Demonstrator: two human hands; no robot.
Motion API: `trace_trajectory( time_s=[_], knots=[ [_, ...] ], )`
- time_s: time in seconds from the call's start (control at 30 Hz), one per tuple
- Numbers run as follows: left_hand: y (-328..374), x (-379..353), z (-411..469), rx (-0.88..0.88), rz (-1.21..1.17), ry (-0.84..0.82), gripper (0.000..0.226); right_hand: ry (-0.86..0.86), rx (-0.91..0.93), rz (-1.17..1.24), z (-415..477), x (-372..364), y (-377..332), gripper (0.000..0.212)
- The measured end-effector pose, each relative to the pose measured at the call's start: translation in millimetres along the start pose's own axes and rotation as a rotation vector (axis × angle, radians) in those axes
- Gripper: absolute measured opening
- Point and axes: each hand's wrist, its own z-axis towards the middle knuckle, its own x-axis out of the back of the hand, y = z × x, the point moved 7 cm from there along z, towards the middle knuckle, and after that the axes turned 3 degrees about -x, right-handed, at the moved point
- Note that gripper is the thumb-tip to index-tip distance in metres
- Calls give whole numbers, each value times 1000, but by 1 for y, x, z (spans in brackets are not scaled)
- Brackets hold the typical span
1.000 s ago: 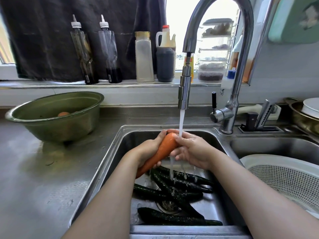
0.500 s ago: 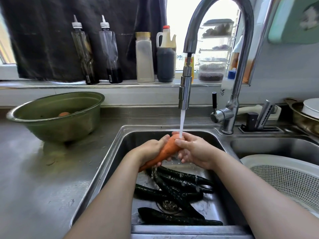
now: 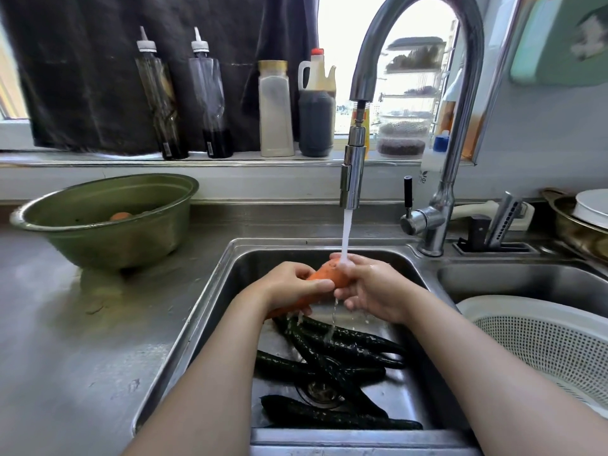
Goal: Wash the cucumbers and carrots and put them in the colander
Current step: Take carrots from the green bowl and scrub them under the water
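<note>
Both hands hold an orange carrot (image 3: 325,276) under the running tap (image 3: 353,172), above the left sink basin (image 3: 230,274). My left hand (image 3: 291,286) grips the carrot's middle and lower part, and its thin end sticks out below that hand. My right hand (image 3: 370,289) curls round the thick upper end, where the water lands. Several dark green cucumbers (image 3: 332,360) lie wet on the basin floor around the drain. A white colander (image 3: 546,343) sits in the right basin. A second carrot (image 3: 120,216) shows inside the green bowl (image 3: 98,240) on the left counter.
Bottles and jars (image 3: 276,110) line the window sill behind the sink. The tap's lever (image 3: 408,195) and a holder with a peeler (image 3: 500,222) stand right of the tap. A metal pot with a white plate (image 3: 589,215) sits at the far right.
My left hand has slid up the carrot toward the thick end, covering more of it. The carrot has shifted slightly under the stream; water runs on.
</note>
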Motion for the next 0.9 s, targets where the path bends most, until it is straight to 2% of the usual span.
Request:
trace_trajectory(
  time_s=[0.1, 0.23, 0.33, 0.43, 0.47, 0.57, 0.6, 0.7, 0.8, 0.83, 0.9],
  knots=[
    [1, 3, 1, -52, 60, 14, 25, 62, 31, -138, 1, 0, 0, 22],
    [5, 5, 5, -82, 93, 35, 29, 194, 39, -224, 2, 6, -5, 26],
    [5, 12, 6, -87, 125, 94, 28, 42, -31, -175, -1, 4, -5, 23],
    [4, 13, 7, -100, 142, 82, 31, -102, -57, -130, -3, 4, 1, 26],
    [5, 11, 7, -106, 144, 73, 33, -63, -31, -177, -2, 7, 1, 25],
    [11, 7, 7, -129, 167, 83, 30, 221, 122, -434, 2, 17, -7, 28],
    [12, 8, 7, -129, 165, 90, 29, 266, 153, -458, 4, 17, -9, 27],
    [11, 13, 5, -128, 175, 111, 26, 145, 118, -373, 8, 12, -4, 19],
    [8, 17, 3, -113, 158, 112, 27, -79, 27, -53, 3, 6, -2, 23],
    [8, 17, 4, -116, 163, 114, 29, -95, 26, -5, 3, 7, -2, 25],
    [10, 17, 5, -132, 206, 130, 34, -14, 58, -45, 4, 12, -3, 25]
  ],
)
